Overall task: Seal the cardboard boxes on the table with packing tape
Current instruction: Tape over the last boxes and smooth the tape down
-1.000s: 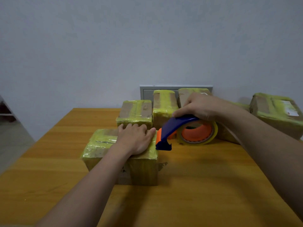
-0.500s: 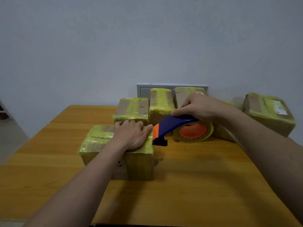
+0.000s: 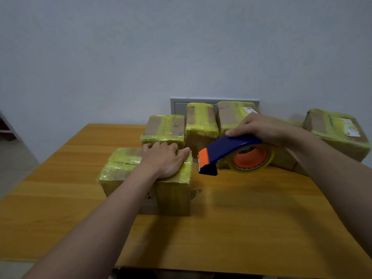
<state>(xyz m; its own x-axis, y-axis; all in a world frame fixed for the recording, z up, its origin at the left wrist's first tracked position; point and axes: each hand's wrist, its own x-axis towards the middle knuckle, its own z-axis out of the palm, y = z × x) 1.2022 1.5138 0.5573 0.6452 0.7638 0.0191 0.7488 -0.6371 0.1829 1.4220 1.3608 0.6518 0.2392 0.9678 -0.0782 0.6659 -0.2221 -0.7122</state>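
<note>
the left hand point(image 3: 163, 160) lies flat, fingers straight, pressing on top of the nearest box point(image 3: 120, 168) at the middle of the desk point(image 3: 241, 218). at the box's 3 o'clock, just beside its edge, the right hand point(image 3: 259, 127) grasps the tape dispenser point(image 3: 227, 150) from above. more taped boxes point(image 3: 165, 127) stand at its 12 o'clock.

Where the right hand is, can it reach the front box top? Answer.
Likely yes: the right hand, holding the blue-and-orange tape dispenser, hovers beside the yellow-taped cardboard box; only the left hand covers part of its top.
</note>
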